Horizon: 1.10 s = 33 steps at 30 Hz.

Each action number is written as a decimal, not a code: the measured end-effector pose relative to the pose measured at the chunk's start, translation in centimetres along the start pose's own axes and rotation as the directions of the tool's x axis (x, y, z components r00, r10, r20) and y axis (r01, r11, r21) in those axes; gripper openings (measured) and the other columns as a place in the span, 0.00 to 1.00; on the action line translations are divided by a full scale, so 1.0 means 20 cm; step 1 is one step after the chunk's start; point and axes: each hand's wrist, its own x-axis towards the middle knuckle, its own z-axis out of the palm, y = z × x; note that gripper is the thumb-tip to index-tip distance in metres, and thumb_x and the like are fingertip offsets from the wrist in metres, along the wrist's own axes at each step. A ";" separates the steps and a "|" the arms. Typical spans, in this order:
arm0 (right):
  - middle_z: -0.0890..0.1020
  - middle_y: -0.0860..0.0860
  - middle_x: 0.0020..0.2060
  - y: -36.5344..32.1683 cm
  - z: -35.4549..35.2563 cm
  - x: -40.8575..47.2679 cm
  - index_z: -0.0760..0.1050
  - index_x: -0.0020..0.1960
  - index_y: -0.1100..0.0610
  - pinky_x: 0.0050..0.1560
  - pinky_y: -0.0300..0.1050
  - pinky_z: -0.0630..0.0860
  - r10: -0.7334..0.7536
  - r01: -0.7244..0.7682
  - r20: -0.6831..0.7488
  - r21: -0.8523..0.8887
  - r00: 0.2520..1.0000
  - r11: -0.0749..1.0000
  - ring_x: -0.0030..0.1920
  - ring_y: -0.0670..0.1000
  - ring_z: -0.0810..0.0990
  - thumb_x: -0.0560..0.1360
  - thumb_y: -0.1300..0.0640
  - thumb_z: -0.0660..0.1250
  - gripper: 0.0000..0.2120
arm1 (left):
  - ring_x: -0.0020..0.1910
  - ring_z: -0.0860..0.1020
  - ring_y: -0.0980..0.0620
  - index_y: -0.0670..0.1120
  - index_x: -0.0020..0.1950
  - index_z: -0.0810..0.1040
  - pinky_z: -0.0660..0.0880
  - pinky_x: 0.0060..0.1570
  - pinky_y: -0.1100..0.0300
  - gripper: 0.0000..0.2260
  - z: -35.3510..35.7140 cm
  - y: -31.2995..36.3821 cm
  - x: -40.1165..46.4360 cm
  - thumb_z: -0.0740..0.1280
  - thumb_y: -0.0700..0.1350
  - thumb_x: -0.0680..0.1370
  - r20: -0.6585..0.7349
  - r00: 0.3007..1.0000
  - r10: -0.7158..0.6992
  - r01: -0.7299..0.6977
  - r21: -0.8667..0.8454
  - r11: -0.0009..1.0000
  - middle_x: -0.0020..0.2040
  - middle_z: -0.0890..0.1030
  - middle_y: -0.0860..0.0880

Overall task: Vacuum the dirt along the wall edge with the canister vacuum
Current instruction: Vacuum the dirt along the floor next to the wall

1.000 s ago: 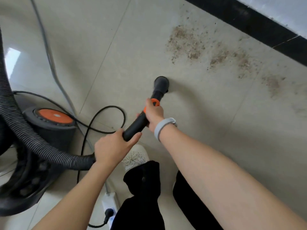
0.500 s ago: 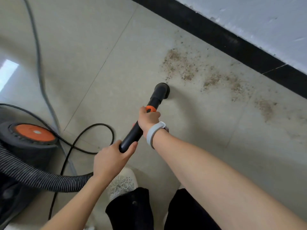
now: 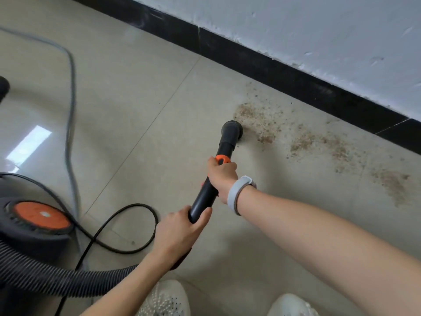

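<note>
both hands, right hand (image 3: pixel 222 174) and left hand (image 3: pixel 180 231), wrapped around the vacuum wand (image 3: pixel 213 179), nozzle (image 3: pixel 232 131) beside the dirt (image 3: pixel 259 120)

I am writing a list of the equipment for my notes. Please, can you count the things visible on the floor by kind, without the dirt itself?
Canister vacuum: 1
Ribbed hose: 1
Wand with nozzle, held by left hand and right hand: 1
Black cord: 1
Grey cable: 1
White shoes: 2
Total: 7
</note>
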 end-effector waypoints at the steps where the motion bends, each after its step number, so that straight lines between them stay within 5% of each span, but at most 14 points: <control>1: 0.78 0.57 0.47 0.00 -0.02 0.00 0.58 0.64 0.58 0.59 0.57 0.74 0.000 -0.001 0.010 0.013 1.000 1.000 0.53 0.62 0.80 0.76 0.43 0.58 0.25 | 0.33 0.78 0.50 0.50 0.37 0.71 0.72 0.35 0.57 0.22 0.00 0.01 0.00 0.54 0.68 0.72 -0.018 1.000 0.013 -0.012 0.022 1.000 0.30 0.79 0.51; 6: 0.73 0.52 0.41 -0.12 0.02 -0.02 0.61 0.62 0.58 0.45 0.51 0.80 -0.027 -0.013 0.218 0.178 0.976 0.984 0.39 0.56 0.80 0.78 0.50 0.62 0.19 | 0.30 0.79 0.49 0.47 0.36 0.73 0.76 0.37 0.54 0.22 -0.06 0.01 0.04 0.58 0.66 0.74 -0.104 0.992 -0.070 0.053 -0.160 0.986 0.29 0.80 0.49; 12: 0.75 0.54 0.40 -0.26 0.33 -0.10 0.68 0.48 0.58 0.41 0.46 0.76 -0.155 0.099 0.490 0.138 0.858 0.985 0.39 0.52 0.75 0.78 0.60 0.60 0.02 | 0.27 0.79 0.49 0.44 0.33 0.75 0.77 0.37 0.53 0.27 -0.22 -0.16 0.20 0.59 0.68 0.71 -0.164 0.931 -0.326 0.196 -0.528 0.826 0.24 0.79 0.49; 17: 0.74 0.55 0.49 -0.28 0.40 -0.05 0.64 0.68 0.58 0.51 0.48 0.75 -0.213 0.283 0.418 -0.113 0.883 0.952 0.45 0.54 0.74 0.78 0.58 0.57 0.19 | 0.26 0.80 0.48 0.43 0.36 0.75 0.77 0.35 0.55 0.25 -0.36 -0.24 0.36 0.59 0.65 0.73 -0.106 0.935 -0.337 0.213 -0.594 0.775 0.25 0.81 0.47; 20: 0.73 0.54 0.51 -0.24 0.32 0.03 0.63 0.71 0.59 0.56 0.49 0.73 -0.262 0.354 0.345 -0.239 0.901 0.904 0.49 0.54 0.73 0.78 0.57 0.56 0.21 | 0.24 0.80 0.51 0.43 0.37 0.76 0.73 0.27 0.62 0.25 -0.44 -0.20 0.48 0.60 0.65 0.73 -0.076 0.942 -0.327 0.207 -0.634 0.745 0.26 0.81 0.45; 24: 0.74 0.58 0.62 -0.15 0.16 0.16 0.61 0.73 0.58 0.60 0.46 0.69 -0.329 0.482 0.355 -0.585 0.875 0.652 0.61 0.58 0.73 0.79 0.56 0.57 0.23 | 0.23 0.79 0.53 0.43 0.38 0.75 0.71 0.24 0.65 0.24 -0.49 -0.16 0.60 0.60 0.65 0.74 -0.087 0.954 -0.286 0.175 -0.613 0.771 0.24 0.80 0.47; 30: 0.46 0.55 0.76 0.06 -0.02 0.27 0.47 0.77 0.49 0.71 0.61 0.54 -0.246 0.541 0.519 -0.841 0.819 0.026 0.76 0.59 0.45 0.76 0.47 0.64 0.37 | 0.25 0.80 0.48 0.43 0.39 0.75 0.76 0.34 0.58 0.24 -0.58 -0.16 0.76 0.62 0.65 0.73 -0.073 0.964 -0.255 0.154 -0.630 0.761 0.25 0.80 0.44; 33: 0.33 0.56 0.75 0.16 -0.04 0.28 0.38 0.77 0.46 0.70 0.67 0.46 -0.209 0.528 0.550 -0.835 0.808 -0.156 0.75 0.61 0.33 0.71 0.43 0.70 0.48 | 0.25 0.79 0.48 0.43 0.40 0.74 0.77 0.35 0.57 0.23 -0.62 -0.15 0.81 0.61 0.64 0.73 -0.049 0.972 -0.231 0.150 -0.630 0.762 0.26 0.80 0.43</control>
